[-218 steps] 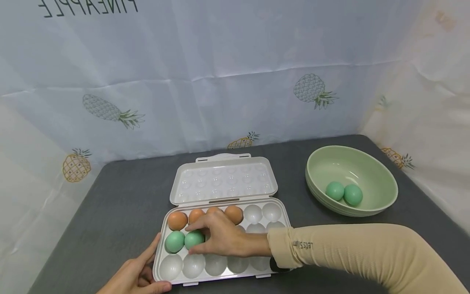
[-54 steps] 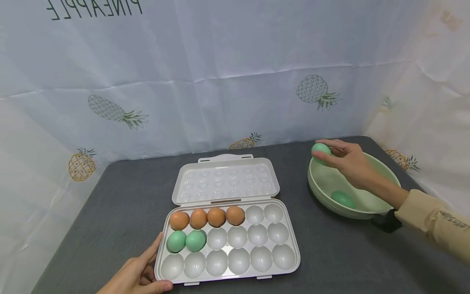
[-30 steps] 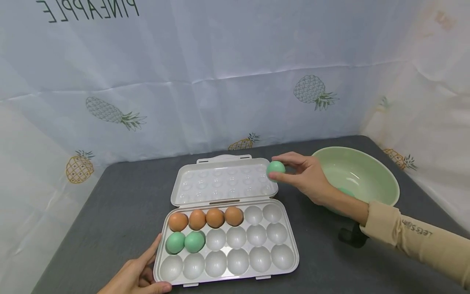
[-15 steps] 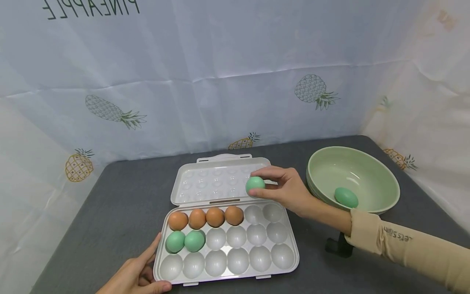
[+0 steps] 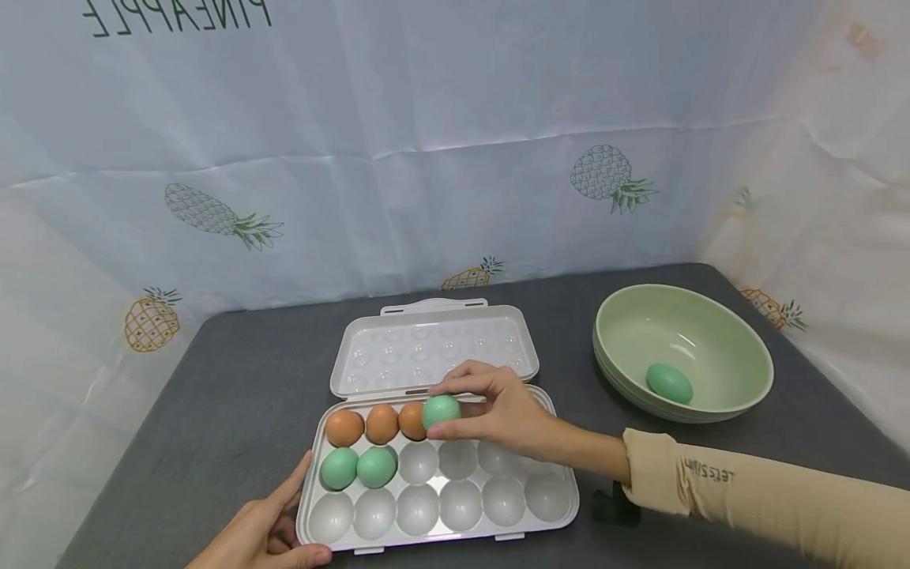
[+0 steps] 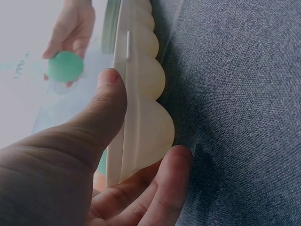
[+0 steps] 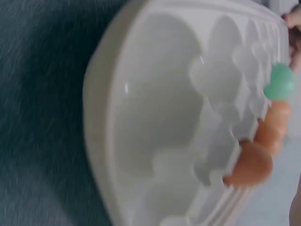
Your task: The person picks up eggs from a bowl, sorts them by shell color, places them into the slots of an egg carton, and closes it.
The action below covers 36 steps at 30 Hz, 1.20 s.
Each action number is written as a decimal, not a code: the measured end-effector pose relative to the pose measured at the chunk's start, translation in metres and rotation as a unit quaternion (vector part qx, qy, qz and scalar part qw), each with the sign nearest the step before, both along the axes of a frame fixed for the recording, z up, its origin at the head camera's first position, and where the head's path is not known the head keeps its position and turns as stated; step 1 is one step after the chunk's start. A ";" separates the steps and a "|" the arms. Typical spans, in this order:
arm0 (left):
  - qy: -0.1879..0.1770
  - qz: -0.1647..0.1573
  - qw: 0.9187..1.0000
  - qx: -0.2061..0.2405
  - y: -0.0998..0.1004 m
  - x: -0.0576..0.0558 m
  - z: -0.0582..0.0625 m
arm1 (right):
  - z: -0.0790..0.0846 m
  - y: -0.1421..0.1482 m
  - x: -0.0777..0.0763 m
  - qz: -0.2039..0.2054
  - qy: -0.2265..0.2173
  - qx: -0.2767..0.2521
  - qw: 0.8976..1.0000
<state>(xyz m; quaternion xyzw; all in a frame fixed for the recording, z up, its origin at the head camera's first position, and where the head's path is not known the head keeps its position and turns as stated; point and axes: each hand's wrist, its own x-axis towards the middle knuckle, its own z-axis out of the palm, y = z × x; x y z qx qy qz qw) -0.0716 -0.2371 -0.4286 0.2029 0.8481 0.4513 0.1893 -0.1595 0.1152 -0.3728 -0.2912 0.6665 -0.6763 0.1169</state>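
My right hand pinches a green egg between thumb and fingers, above the back row of an open white plastic egg box. In the left wrist view that green egg shows clear of the box. Brown eggs stand in the back row, one of them hidden by the held egg. Two green eggs sit at the left of the middle row. My left hand grips the box's left end, its thumb on the rim and fingers underneath.
A light green bowl stands on the right side of the dark grey table, with one green egg inside. The lid lies folded back behind the box. A pineapple-print sheet hangs behind the table.
My right hand has taken a green egg from the bowl and carried it left, over the lid, then down toward the back row. My left hand stays on the box.
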 end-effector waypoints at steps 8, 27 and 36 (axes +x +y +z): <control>0.018 -0.013 1.000 0.016 0.000 0.000 -0.003 | -0.018 -0.023 0.008 0.046 0.017 0.006 0.999; -0.005 0.004 1.000 -0.007 0.002 0.000 0.004 | -0.039 -0.037 0.016 0.002 0.150 0.155 0.976; 0.019 -0.006 1.000 0.001 0.000 0.000 0.000 | -0.038 -0.036 0.020 -0.015 0.150 0.178 0.972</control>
